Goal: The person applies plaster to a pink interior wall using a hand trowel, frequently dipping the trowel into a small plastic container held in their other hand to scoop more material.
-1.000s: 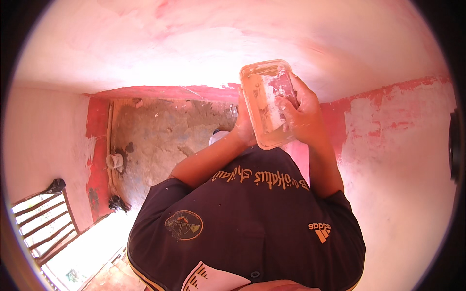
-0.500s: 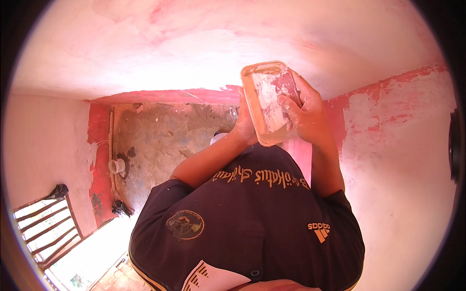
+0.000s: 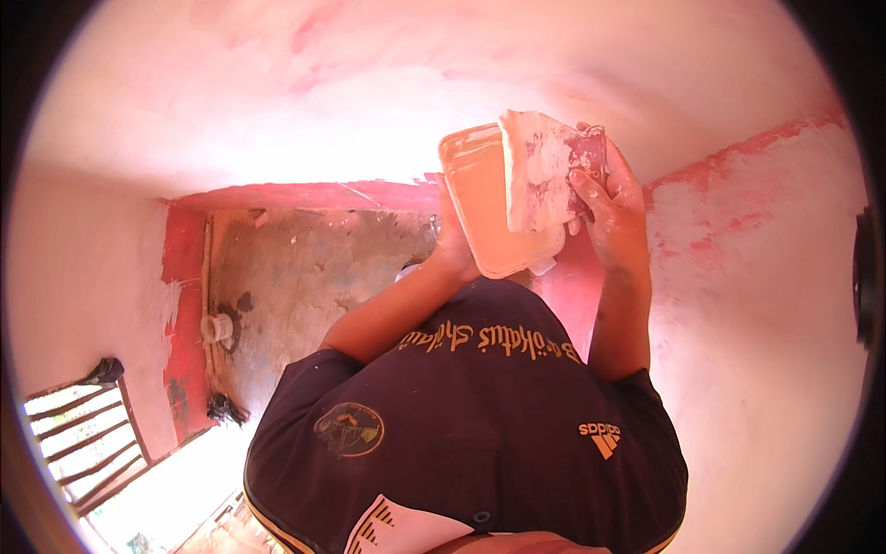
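Note:
My left hand [image 3: 450, 238] holds a shallow rectangular plastic tub [image 3: 489, 208] by its left side, with most of the fingers hidden behind it. Its inside looks pale orange and smeared. My right hand [image 3: 609, 203] grips a flat, wide maroon putty spreader [image 3: 592, 148], thumb on the near face and fingers behind. A thick band of whitish putty [image 3: 519, 175] covers the spreader's left edge and much of its face. The spreader stands over the right part of the tub; I cannot tell if they touch.
A whitish patchy wall [image 3: 369, 111] rises close in front, and another wall [image 3: 748, 305] stands at the right. Below on the left lies a bare rough floor [image 3: 286, 277] with a small white cup [image 3: 217, 328] and a black bag [image 3: 224, 408]. A barred window [image 3: 88, 434] is at lower left.
The putty spreader has come out of the tub toward the right, now with a thick band of putty along its edge. The tub has shifted slightly left.

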{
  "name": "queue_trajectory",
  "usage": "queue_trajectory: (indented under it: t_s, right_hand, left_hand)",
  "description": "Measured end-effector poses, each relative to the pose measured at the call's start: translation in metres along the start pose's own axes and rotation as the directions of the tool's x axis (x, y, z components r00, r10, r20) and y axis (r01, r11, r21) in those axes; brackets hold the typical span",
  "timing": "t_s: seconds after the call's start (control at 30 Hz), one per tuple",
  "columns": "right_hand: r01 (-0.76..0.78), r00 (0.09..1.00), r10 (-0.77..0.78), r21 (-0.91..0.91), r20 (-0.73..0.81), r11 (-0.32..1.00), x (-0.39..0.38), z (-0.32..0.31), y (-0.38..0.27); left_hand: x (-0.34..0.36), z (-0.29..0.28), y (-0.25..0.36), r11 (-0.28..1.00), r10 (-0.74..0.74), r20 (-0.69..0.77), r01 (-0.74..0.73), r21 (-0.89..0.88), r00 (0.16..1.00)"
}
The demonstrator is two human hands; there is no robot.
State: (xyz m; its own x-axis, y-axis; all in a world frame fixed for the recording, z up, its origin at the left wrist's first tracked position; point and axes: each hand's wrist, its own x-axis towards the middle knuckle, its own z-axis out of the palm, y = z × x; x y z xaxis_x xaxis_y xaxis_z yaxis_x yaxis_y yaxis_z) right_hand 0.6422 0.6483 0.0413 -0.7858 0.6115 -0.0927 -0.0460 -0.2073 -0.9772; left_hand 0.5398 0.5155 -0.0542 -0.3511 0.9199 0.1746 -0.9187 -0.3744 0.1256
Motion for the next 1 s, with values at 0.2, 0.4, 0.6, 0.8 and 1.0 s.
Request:
queue_trajectory:
  t_s: [0.2, 0.4, 0.6, 0.8, 1.0]
  right_hand:
    - [0.16, 0.981, -0.154, 0.046, -0.116, 0.986, 0.013, -0.002, -0.03]
    - [0.307, 0.941, -0.302, 0.01, -0.154, 0.952, -0.039, -0.052, -0.06]
    - [0.45, 0.88, -0.436, 0.035, -0.189, 0.893, -0.059, -0.057, -0.083]
    - [0.474, 0.85, -0.467, -0.036, -0.243, 0.88, -0.068, -0.068, -0.096]
    - [0.557, 0.785, -0.56, -0.092, -0.266, 0.825, -0.07, -0.063, -0.128]
  left_hand:
    - [0.03, 0.016, 0.016, 0.99, 0.053, -0.202, -0.025, 0.138, 0.978]
    - [0.025, 0.044, -0.043, 0.996, -0.041, -0.168, 0.053, 0.07, 0.985]
    - [0.029, 0.082, -0.05, 0.993, -0.071, -0.206, 0.088, 0.076, 0.976]
    - [0.041, 0.088, -0.064, 0.983, -0.071, -0.162, 0.097, 0.155, 0.984]
    - [0.042, 0.089, -0.051, 0.981, -0.059, -0.15, 0.086, 0.177, 0.987]
